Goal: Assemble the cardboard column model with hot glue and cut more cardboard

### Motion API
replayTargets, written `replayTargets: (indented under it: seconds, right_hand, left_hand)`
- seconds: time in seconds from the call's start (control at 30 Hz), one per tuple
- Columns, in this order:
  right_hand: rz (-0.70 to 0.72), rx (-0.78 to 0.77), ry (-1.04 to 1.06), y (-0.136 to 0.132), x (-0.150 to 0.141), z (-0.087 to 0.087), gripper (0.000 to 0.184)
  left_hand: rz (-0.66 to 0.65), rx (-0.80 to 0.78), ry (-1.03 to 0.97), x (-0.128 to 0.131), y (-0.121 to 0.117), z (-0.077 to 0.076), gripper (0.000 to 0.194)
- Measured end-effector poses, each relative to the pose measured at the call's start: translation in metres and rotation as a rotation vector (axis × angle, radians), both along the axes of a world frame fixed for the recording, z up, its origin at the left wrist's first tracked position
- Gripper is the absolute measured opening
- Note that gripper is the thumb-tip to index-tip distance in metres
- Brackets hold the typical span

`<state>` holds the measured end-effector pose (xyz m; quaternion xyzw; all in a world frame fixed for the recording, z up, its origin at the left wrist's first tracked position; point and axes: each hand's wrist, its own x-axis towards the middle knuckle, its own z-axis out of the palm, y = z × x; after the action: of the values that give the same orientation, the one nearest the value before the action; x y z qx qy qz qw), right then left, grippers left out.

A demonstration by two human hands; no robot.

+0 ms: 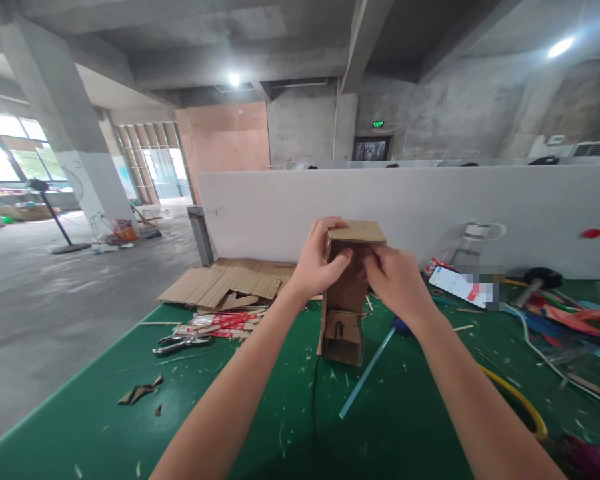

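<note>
A tall brown cardboard model [344, 313] with a flat top flap stands on the green table [105, 427]. My left hand [316, 261] is closed round its upper left side, thumb pressed on the front under the flap. On the upper right, my right hand [391, 277] grips it too, fingers curled against the front. A small cut-out opening sits near the model's base. A thin black cord runs from the base toward me.
Flat cardboard sheets [225, 283] lie at the table's far left edge, with packs of red-and-white sticks [225, 325] and pliers [180, 345] nearby. A blue rod [367, 370], a phone [460, 285], a yellow hose [520, 400] and mixed tools crowd the right. A white partition [430, 200] backs the table.
</note>
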<state>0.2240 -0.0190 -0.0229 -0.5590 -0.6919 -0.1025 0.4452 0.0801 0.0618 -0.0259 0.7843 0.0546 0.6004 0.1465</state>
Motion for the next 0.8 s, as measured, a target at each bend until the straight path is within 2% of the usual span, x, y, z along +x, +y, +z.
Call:
replayTargets:
  seconds: [0.27, 0.57, 0.8]
  right_hand:
    - [0.027, 0.035, 0.002, -0.001, -0.002, 0.000, 0.022]
    - [0.051, -0.046, 0.083, -0.001, 0.003, 0.002, 0.022]
    - [0.106, -0.116, 0.113, 0.001, 0.009, 0.001, 0.019]
  left_hand:
    - [-0.046, 0.003, 0.012, -0.005, 0.004, 0.005, 0.030]
    - [-0.033, -0.021, 0.000, 0.001, 0.004, 0.000, 0.031]
    - [-0.048, -0.060, -0.008, 0.000, 0.003, -0.004, 0.039]
